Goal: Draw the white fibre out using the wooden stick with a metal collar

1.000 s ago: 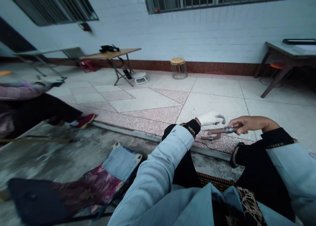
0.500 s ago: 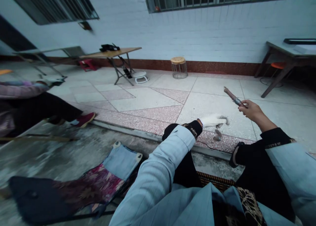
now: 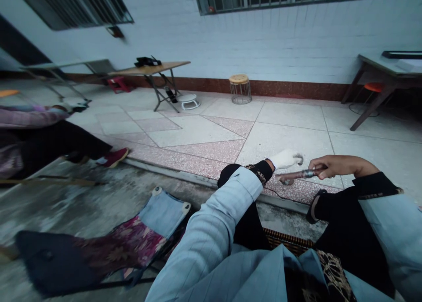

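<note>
My right hand (image 3: 334, 166) is bare and closed round one end of a brown stick (image 3: 296, 175) with a shiny silvery band near the grip. The stick lies almost level, its far end pointing left, just below my left hand. A white glove with grey-stained fingertips covers my left hand (image 3: 286, 159), which is held low over the paving with its fingers curled. What those fingers grip is too small to make out. Beneath the glove, a brownish lump (image 3: 287, 181) shows at the stick's far end; whether they touch, I cannot tell.
A folding chair (image 3: 141, 245) with floral cloth stands at my left. Another person in red shoes (image 3: 115, 157) sits farther left. The raised floor's edge (image 3: 178, 176) runs before my feet. Beyond are a round stool (image 3: 239, 80), a folding table (image 3: 171, 65) and a desk (image 3: 395, 71).
My right hand has come down and slightly left, swinging the stick from a raised tilt to nearly level beside the gloved hand. My left hand has hardly moved.
</note>
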`<state>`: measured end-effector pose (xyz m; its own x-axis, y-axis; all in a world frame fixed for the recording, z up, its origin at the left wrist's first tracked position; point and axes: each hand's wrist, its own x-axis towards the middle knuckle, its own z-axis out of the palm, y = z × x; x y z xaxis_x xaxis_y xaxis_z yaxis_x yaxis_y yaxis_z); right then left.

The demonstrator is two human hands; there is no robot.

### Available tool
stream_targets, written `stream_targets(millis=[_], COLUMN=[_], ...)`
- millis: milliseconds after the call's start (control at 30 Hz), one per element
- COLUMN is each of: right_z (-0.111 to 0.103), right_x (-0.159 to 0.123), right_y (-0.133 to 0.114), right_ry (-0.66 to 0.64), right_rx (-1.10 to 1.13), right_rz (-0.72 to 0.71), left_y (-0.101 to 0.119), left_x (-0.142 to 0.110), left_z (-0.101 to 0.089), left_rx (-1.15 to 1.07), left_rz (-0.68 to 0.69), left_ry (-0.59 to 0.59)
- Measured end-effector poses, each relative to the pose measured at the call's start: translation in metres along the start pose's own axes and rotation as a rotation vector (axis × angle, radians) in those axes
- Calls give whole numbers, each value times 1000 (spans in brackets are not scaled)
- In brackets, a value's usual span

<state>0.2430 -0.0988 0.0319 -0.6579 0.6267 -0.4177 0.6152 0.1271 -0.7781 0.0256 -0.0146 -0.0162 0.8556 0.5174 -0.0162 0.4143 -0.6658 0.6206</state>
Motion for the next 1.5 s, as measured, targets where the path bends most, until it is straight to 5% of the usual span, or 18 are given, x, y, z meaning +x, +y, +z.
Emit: stream_targets(millis=[133,267,433,500,600,767,833,933,1067,1233,1367,1500], right_z=[-7,-10,-16,-17,-14,2,4,0,-8,-14,-18,-14], right_x=[-6,6,17,15,11,7,4,-4,-3,16,21,19], right_y=[3,13,24,27,30,22,14,5,4,14,27,30], right_ry=[366,735,981,940,684,21,-91,76,661,1056,1130,867], right_rx=[147,201,-194,-413,-533,-205,-69,107,364,377,-147,-558], right_rz=[-40,48,349,454,491,314,176,-8,-134,36,379,491], left_y=[0,1,1,0,-1,-3,-5,-9,-12,-6,3,3], left_x=[-3,-6,-6,-6,-4,-1,0,-1,-1,-3,-7,-8], left_z=[1,6,8,6,3,5,7,6,6,13,5,-21], left_rx=[-79,-235,-291,-234,-74,-2,-75,-308,-530,-494,-408,-241], left_rz=[-44,52,109,110,133,244,234,116,63,131,194,165], left_ry=[22,-21,-11,-24,1,-140,-161,-91,-8,-112,-125,35])
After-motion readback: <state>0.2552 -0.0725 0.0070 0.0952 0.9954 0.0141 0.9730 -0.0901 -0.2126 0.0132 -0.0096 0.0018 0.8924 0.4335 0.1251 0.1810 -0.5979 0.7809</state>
